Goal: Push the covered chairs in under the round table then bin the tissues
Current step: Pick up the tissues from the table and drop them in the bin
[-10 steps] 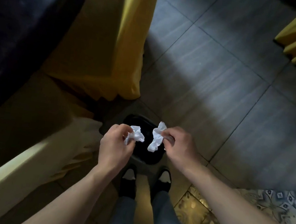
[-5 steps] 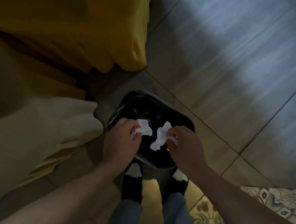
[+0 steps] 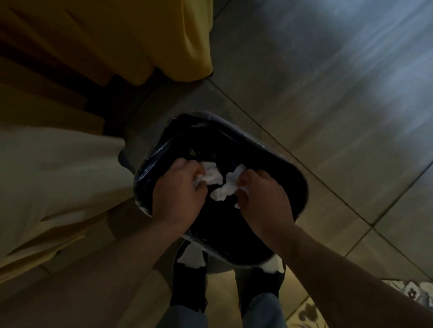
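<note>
Both hands have come down from above the bin (image 3: 296, 182) until they sit inside its black-lined mouth, the view closing in with them. The left hand (image 3: 178, 192) pinches one crumpled tissue (image 3: 212, 176) in its grip and the right hand (image 3: 266, 200) pinches the other tissue (image 3: 226, 191), both wads now over the liner rather than the floor. Judging from that, only the letting go remains, and the yellow-covered chair (image 3: 98, 9) sits just beside the bin.
</note>
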